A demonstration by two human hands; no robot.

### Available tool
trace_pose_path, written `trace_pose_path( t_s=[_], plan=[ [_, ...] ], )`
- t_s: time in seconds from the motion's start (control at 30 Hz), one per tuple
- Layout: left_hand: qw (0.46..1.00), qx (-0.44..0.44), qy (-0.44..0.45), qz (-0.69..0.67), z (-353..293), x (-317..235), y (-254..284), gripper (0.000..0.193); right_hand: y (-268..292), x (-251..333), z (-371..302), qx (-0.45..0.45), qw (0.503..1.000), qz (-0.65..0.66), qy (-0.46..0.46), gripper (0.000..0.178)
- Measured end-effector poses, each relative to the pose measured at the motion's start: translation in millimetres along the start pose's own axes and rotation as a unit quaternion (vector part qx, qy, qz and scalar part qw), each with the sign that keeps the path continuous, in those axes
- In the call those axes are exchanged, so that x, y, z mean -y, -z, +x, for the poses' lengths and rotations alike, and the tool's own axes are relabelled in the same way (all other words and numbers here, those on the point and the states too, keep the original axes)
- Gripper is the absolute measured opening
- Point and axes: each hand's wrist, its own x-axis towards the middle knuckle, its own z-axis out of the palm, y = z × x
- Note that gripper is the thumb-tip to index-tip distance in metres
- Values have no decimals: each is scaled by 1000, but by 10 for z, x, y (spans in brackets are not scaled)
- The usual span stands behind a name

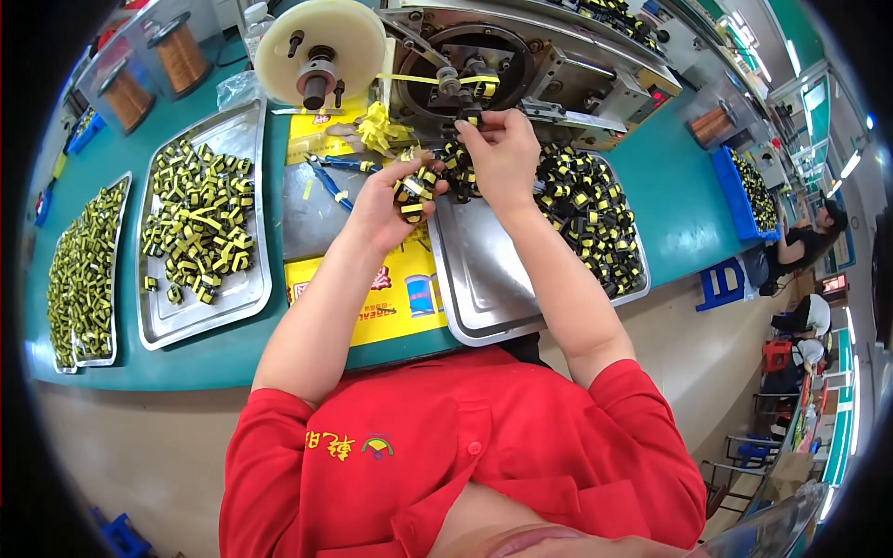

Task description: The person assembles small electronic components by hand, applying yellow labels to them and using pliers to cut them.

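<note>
My left hand (379, 206) is closed around a small handful of black coil bobbins (414, 195) wrapped in yellow tape, palm turned up. Just to its right, my right hand (507, 166) reaches up to the winding machine (558, 88). Thumb and forefinger pinch around a dark bobbin (468, 122) below the machine's spindle; the fingers partly hide it. A yellow tape strip (409, 79) runs from the large cream disc (326, 42) to another bobbin at the spindle. Beneath my right forearm lies a metal tray (488, 279) with many taped bobbins (591, 209) heaped on its right side.
Left of me stand a metal tray (263, 288) and a narrower tray (121, 200), both loaded with bobbins. Blue-handled cutters (330, 184) and crumpled yellow tape (377, 128) lie near my left hand. Copper wire spools (179, 56) stand behind. A blue bin (730, 197) and a co-worker (814, 244) are rightward.
</note>
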Motion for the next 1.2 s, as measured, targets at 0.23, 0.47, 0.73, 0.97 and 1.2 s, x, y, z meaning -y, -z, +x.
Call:
trace_pose_path(
  t_s=[0.23, 0.47, 0.73, 0.97, 1.2],
  plan=[
    [1000, 0, 1, 14, 31, 5, -35, 21, 29, -13, 25, 10, 999, 24, -39, 26],
    [1000, 14, -5, 5, -47, -57, 28, 20, -71, 257, -110, 12, 996, -87, 15, 31],
    [992, -73, -95, -25, -113, -253, -43, 15, 172, 427, -567, 169, 973, 1, 154, 30],
    [808, -204, -429, 349, -1051, -883, 292, 24, 247, 268, -831, 252, 951, 35, 175, 29],
    [143, -283, -401, 859, -1729, -1009, 947, 23, 228, 199, -784, 228, 946, 101, 209, 28]
  ],
)
